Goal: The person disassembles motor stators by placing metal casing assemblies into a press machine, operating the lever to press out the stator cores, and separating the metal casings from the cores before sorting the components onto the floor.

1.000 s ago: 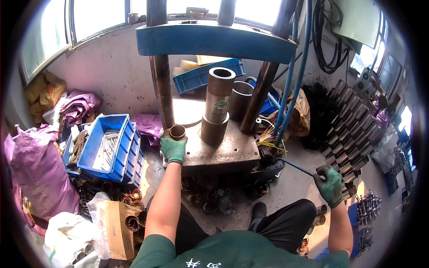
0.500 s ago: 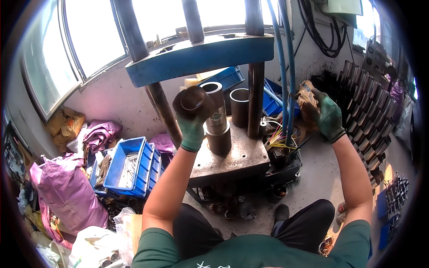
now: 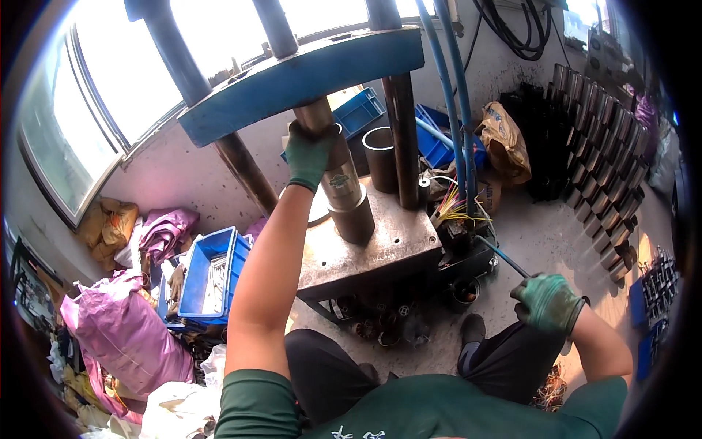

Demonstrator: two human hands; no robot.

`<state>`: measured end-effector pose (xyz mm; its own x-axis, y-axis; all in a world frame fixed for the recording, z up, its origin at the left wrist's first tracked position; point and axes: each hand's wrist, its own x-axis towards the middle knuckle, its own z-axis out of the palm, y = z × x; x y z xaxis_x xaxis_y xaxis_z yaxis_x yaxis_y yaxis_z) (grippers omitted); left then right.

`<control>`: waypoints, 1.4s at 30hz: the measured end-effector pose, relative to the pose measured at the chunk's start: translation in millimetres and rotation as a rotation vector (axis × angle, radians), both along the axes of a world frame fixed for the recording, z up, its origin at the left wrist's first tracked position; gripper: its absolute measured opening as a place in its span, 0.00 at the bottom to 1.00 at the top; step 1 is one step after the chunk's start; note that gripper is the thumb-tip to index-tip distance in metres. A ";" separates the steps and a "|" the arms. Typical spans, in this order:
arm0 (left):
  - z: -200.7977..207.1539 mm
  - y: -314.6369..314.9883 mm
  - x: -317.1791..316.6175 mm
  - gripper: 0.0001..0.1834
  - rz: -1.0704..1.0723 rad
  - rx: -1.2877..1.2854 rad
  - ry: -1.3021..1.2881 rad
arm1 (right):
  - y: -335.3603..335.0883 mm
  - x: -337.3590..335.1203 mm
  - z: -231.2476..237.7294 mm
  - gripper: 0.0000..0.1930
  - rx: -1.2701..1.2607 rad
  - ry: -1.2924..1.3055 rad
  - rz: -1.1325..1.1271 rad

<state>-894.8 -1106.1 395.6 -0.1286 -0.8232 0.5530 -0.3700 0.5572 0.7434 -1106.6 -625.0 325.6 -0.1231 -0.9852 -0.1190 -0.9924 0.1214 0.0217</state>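
Under the blue press plate (image 3: pixel 307 80) my left hand (image 3: pixel 306 155), in a green glove, is closed round a short dark metal sleeve (image 3: pixel 314 115). It holds the sleeve at the top of a shiny steel cylinder (image 3: pixel 342 186), and my fingers hide where the two meet. The cylinder's lower end sits in a darker metal ring (image 3: pixel 356 224) on the press bed (image 3: pixel 333 256). At the right, my gloved right hand (image 3: pixel 550 304) is curled at the end of a thin lever (image 3: pixel 501 254), which runs down from the press; its fingertips are partly hidden.
A wide metal tube (image 3: pixel 380 161) stands behind the cylinder, beside a press column (image 3: pixel 401 139). Blue hoses (image 3: pixel 459 110) and loose coloured wires (image 3: pixel 455 208) are to its right. Stacked metal tubes (image 3: pixel 596 161) line the right wall. Blue bins (image 3: pixel 212 274) and a pink sack (image 3: pixel 128 329) lie left.
My left hand has brought the sleeve up under the press plate, above the cylinder. My right hand has dropped from near the paper sack to the lever's end. The view has shifted slightly.
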 end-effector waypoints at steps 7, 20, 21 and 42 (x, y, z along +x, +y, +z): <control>-5.9 -7.9 -2.1 0.45 0.058 -0.054 -0.052 | 36.8 35.3 -45.9 0.17 -0.047 0.017 -0.219; -14.7 -7.3 -2.8 0.46 0.023 -0.002 0.017 | 36.5 38.8 -53.9 0.16 -0.206 -0.091 -0.313; -15.9 -7.3 -3.1 0.46 0.027 0.006 0.014 | 37.0 38.1 -55.0 0.16 -0.197 -0.093 -0.311; -37.5 -2.4 -6.3 0.44 0.037 -0.051 0.061 | 34.2 34.2 -52.3 0.13 -0.191 -0.097 -0.343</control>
<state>-901.1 -1108.5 358.1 -0.0633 -0.7976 0.5999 -0.3456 0.5814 0.7366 -1072.4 -590.8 273.4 -0.4458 -0.8945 0.0349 -0.8899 0.4386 -0.1252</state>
